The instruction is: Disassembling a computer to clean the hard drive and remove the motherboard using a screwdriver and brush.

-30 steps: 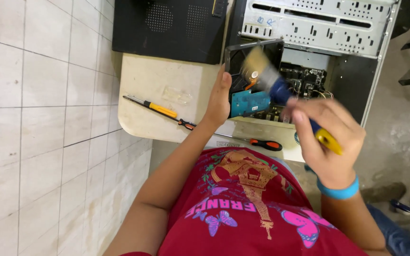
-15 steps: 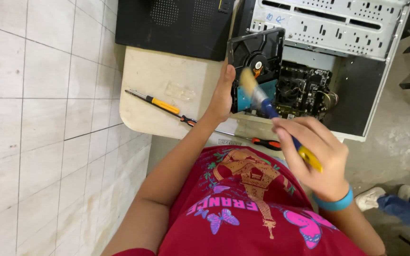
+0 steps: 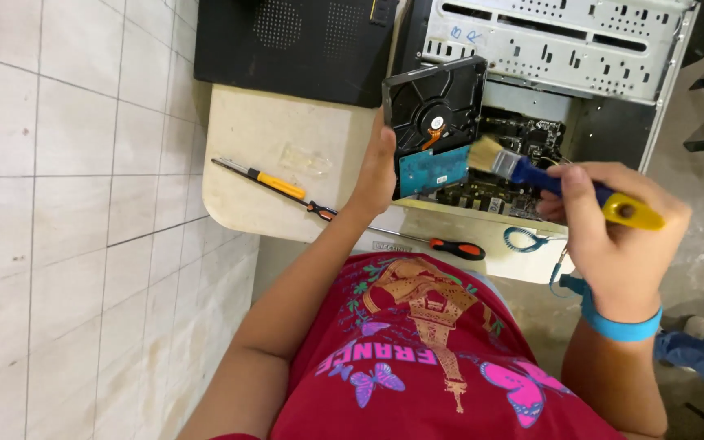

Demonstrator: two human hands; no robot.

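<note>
Dusting a hard drive held up over the open computer case.

Light strokes away from the circuit board suit this. The left hand grips the hard drive by its nine o'clock edge, upright; the right hand, at four o'clock, is clenched round the brush, bristles touching it.

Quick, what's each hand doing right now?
Left hand: closed on the hard drive, held upright.
Right hand: closed on the brush.
</note>
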